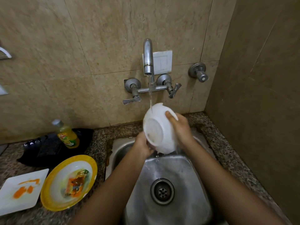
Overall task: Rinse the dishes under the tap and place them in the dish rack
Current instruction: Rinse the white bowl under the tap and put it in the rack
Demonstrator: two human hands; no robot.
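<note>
A white bowl [159, 127] is tipped on its side over the steel sink [191, 172], its underside facing me. Water runs from the tap [148, 57] onto the bowl's upper wall and drips off below. My left hand [143, 146] grips the bowl's lower left rim. My right hand [181, 127] clasps the bowl's right side, thumb over the wall. On the counter at left lie a yellow-rimmed plate [53, 185] and a white square plate [11, 198], both smeared with orange food.
A yellow dish-soap bottle [67, 135] stands on a black tray [48, 148] at the back left of the granite counter [227, 153]. A separate valve [198, 72] juts from the wall on the right. A side wall closes in on the right.
</note>
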